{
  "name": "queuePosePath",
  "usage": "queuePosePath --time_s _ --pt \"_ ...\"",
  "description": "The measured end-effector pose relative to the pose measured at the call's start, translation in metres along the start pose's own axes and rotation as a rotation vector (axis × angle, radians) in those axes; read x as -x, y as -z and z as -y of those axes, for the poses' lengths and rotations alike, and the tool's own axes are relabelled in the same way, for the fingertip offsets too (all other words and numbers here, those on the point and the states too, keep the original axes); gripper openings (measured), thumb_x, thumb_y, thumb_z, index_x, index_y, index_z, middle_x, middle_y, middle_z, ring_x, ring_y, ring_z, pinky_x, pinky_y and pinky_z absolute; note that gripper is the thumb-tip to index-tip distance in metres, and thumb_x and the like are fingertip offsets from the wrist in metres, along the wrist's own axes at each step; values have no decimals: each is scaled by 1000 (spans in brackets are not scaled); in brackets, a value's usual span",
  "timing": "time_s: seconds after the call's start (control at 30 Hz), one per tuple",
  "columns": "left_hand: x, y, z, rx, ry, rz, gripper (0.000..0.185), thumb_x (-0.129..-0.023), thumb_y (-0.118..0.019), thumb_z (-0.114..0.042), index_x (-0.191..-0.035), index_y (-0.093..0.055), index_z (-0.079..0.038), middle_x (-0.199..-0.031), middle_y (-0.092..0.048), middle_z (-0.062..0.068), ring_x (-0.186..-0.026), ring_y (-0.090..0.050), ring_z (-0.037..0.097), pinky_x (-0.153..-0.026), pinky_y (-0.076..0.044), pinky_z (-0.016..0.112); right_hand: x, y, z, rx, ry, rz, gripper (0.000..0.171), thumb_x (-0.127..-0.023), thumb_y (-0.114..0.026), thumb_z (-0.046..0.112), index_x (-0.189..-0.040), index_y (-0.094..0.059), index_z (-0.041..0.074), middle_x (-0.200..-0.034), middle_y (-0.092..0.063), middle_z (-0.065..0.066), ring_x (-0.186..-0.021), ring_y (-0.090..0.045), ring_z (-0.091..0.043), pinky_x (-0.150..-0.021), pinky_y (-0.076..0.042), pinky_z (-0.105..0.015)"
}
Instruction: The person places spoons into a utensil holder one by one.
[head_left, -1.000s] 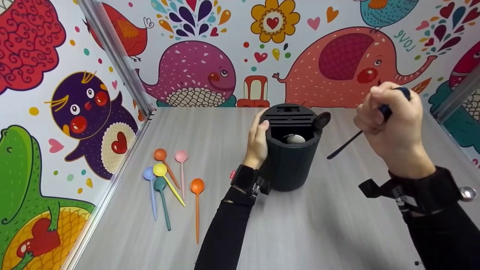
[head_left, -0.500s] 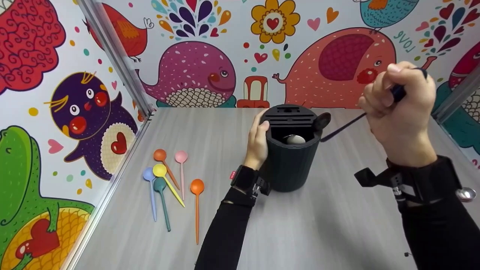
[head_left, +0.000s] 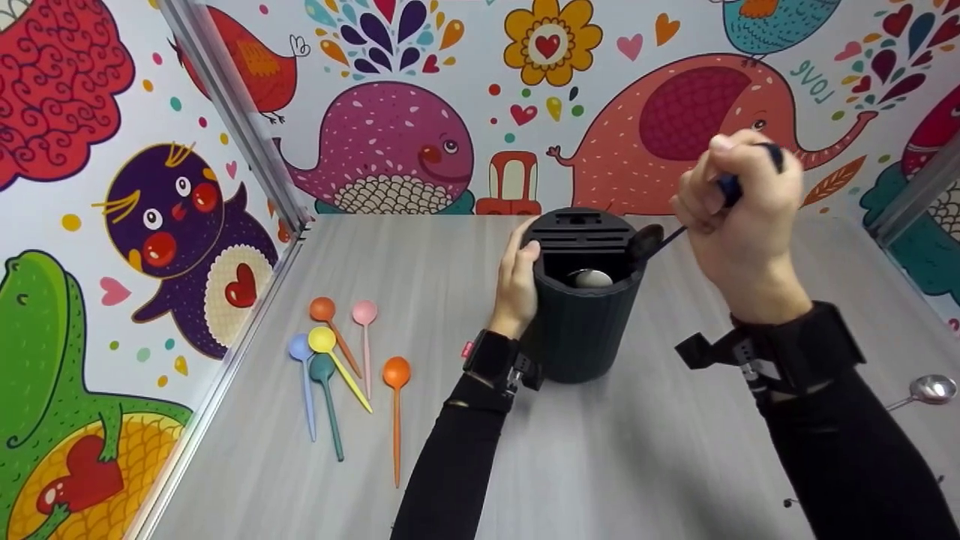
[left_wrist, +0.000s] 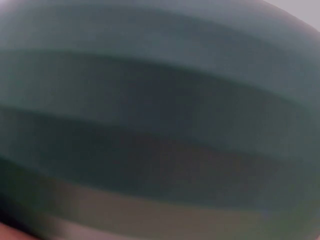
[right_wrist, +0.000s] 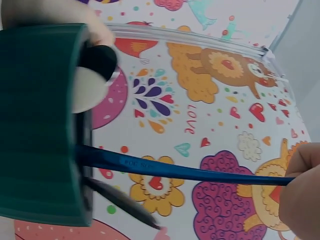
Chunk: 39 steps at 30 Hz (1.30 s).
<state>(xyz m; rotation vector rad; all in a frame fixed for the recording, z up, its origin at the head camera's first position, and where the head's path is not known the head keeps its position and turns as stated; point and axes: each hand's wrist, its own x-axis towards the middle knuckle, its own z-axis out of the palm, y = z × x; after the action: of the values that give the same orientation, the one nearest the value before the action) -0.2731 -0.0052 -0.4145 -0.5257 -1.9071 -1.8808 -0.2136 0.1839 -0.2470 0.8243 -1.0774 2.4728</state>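
We judge insertion under way: left hand (head_left: 517,289) steadies the dark holder (head_left: 581,322), right hand (head_left: 739,217) pinches the blue utensil (right_wrist: 190,172), tip at the rim below its grip, needing lowering.

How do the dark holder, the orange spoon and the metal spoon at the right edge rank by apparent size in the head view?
1. Dark holder, clearly the largest.
2. Orange spoon, long and thin.
3. Metal spoon, smallest as seen, but its handle is partly hidden behind the right sleeve, so its full length is unsure.
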Motion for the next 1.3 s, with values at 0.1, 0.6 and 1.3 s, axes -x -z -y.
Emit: queuePosePath --time_s 0.1,0.6,1.3 --pt "0 -1 1 -5 1 3 57 -99 -32 -25 -145 -48 5 -147 -51 20 -138 -46 26 -115 -33 37 3 4 -8 37 -3 19 33 -91 -59 -2 -65 -38 -2 -51 -31 -6 -40 -18 -12 -38 -14 -26" --pt "-2 -2 0 5 6 17 58 -100 -32 -27 -146 -46 5 -148 -50 19 -139 -45 25 -116 -33 36 20 15 -42 284 -19 54 30 -91 -61 -2 -66 -48 -10 -51 -40 -8 -42 -27 -17 -39 -18 -30" --pt "0 1 1 -5 0 3 58 -99 -32 -26 -145 -48 6 -146 -52 19 -137 -46 25 -115 -34 36 30 34 -69 489 -107 73 41 -100 -58 15 -68 -50 -9 -51 -43 -7 -42 -33 -14 -38 -21 -26"
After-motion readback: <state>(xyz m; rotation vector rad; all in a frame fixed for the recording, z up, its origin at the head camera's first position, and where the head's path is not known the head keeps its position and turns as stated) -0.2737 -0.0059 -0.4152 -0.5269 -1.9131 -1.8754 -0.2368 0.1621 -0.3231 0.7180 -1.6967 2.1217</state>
